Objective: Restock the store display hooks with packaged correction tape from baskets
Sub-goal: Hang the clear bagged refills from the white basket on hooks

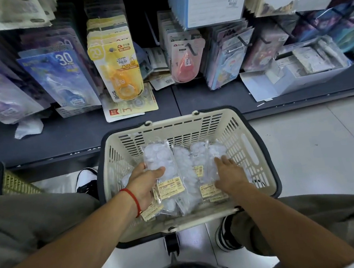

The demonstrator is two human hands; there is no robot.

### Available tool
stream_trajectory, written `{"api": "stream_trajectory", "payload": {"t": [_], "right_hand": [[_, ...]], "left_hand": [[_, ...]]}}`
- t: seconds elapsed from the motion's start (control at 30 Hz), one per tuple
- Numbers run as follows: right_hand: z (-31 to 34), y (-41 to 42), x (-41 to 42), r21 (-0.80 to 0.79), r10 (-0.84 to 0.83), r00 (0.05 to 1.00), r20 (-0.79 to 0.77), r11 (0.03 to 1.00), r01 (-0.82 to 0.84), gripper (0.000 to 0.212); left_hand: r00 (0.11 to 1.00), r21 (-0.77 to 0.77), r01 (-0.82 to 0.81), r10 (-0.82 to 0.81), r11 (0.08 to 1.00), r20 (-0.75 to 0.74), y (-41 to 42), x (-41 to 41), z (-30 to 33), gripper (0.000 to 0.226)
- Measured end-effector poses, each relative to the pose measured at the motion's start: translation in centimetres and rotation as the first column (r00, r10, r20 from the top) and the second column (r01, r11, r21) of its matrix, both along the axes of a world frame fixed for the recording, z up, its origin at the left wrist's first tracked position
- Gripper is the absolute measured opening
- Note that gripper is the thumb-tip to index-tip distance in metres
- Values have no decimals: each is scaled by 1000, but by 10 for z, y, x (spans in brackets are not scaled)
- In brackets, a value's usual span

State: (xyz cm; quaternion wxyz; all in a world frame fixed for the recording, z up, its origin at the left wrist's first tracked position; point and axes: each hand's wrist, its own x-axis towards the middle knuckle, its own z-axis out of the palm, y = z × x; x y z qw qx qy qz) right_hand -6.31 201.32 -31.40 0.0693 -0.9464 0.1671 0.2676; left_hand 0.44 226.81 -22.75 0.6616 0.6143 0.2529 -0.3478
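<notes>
A cream plastic basket (247, 146) with a dark rim sits on the floor between my knees. Inside lie several clear packs of white correction tape (183, 166) with yellow labels. My left hand (146, 185), a red string on its wrist, grips one upright clear pack (159, 157) at its lower part. My right hand (230, 174) rests flat on the packs at the basket's right side, fingers spread. Above, yellow correction tape packs (118, 63) and pink ones (186, 61) hang on display hooks.
Blue and purple "30" packs (65, 78) hang at left. A dark shelf base (79, 131) carries fallen packs and an open white box (297, 77). A green basket (4, 180) stands at far left. My shoes flank the cream basket on the tiled floor.
</notes>
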Motion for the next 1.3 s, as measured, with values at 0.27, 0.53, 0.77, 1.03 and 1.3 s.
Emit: {"api": "stream_trajectory", "payload": {"t": [0.27,0.53,0.77,1.03,1.3], "right_hand": [[65,-22,-7,435,-483,733,478,856,281,38],[127,-10,6,993,-952,301,-63,-30,113,27],[130,47,1,948,-791,524,-315,-231,220,43],[95,47,3,609,-443,858,261,765,209,33],[41,-25,-28,-420,306,935,-179,836,-354,44]], "left_hand": [[1000,2,-9,9,1000,-21,-8,5,5,37],[989,-105,-77,63,991,-132,-17,7,16,16],[998,-256,-19,1,967,-69,-11,8,25,47],[999,-115,-47,49,992,23,-4,1,12,50],[1000,-48,13,-13,999,-6,1,0,9,55]]}}
